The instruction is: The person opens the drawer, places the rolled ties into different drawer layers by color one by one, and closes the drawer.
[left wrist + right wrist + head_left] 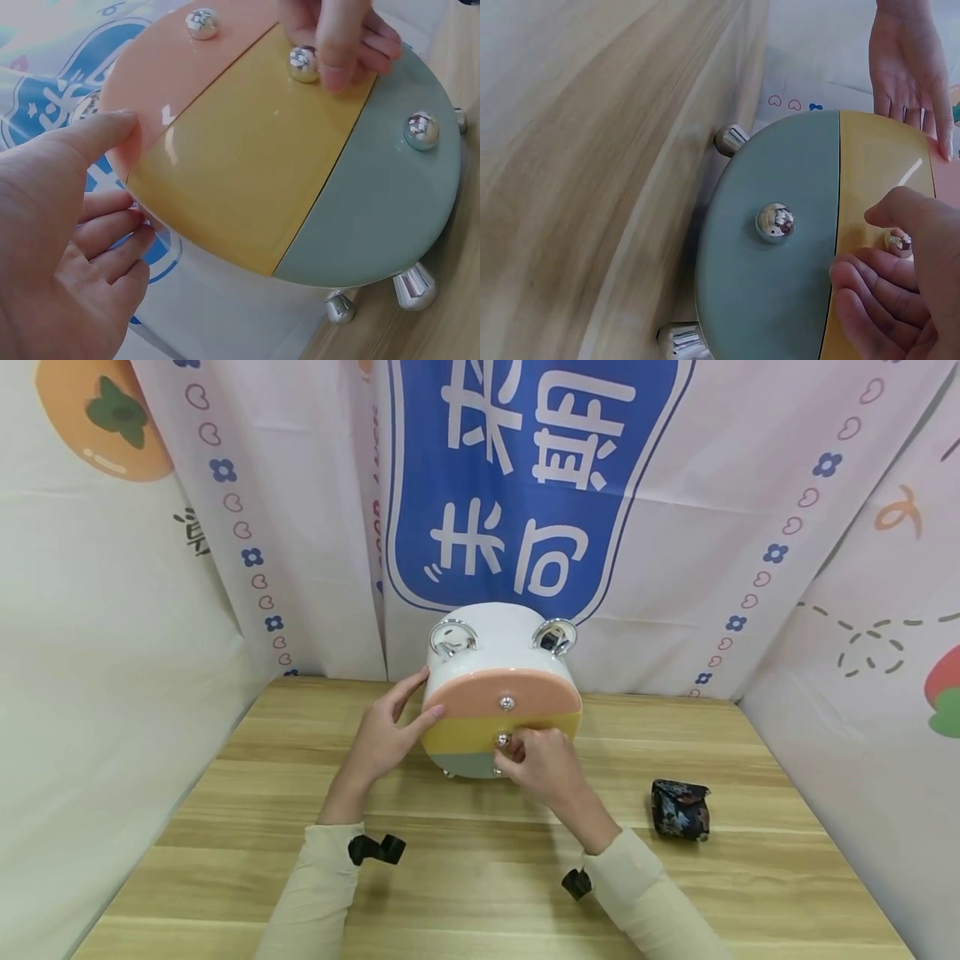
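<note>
A rounded white drawer box [491, 635] stands on the table. Its front is split into a pink drawer [161, 79], a yellow drawer [232, 165] and a green drawer [772, 300], each with a shiny silver knob; the fronts look flush. My right hand [543, 764] is at the middle drawer, thumb and curled fingers around the yellow drawer's knob [304, 64]. On the box's left side rests my left hand [382, 731], its thumb on the pink front's edge and its other fingers along the white side wall.
A dark floral pouch [679, 810] lies on the wooden table [465, 893] to the right. Round silver ears [453, 638] top the box, and silver feet [414, 286] hold it up. A printed cloth [322, 527] hangs close behind it.
</note>
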`<state>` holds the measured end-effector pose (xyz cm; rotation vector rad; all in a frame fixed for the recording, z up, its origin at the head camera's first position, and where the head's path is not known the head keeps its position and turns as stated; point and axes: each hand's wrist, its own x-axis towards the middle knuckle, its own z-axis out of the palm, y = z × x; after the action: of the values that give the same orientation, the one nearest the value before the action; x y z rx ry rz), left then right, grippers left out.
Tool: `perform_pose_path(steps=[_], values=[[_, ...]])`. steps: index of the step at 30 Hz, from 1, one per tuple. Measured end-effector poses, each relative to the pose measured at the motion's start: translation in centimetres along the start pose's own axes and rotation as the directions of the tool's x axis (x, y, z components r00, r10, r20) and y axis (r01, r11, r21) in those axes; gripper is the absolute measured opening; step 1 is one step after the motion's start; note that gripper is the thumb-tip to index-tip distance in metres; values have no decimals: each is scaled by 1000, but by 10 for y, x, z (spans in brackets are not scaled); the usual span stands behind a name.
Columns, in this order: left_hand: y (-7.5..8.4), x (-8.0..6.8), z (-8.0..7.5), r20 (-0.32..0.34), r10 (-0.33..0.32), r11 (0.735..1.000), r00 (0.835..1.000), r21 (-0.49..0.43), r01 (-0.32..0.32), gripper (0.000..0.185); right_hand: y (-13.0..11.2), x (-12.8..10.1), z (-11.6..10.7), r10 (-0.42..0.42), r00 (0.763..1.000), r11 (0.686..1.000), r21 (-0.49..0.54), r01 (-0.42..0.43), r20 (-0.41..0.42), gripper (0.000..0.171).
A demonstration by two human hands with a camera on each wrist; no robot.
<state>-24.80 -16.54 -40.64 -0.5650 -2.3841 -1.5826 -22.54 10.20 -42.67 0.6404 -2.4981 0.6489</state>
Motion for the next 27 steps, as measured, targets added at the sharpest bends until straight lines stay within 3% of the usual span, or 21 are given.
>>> perform_pose_path(steps=[16,27], values=[[-7,0,-6,26,-25,999,999,34,24,81,1,-19,15,170,982,985,12,-172,85,33],[-10,-3,-8,34,-43,998,998,55,41,79,0,-22,29,200,972,979,-2,-202,124,52]])
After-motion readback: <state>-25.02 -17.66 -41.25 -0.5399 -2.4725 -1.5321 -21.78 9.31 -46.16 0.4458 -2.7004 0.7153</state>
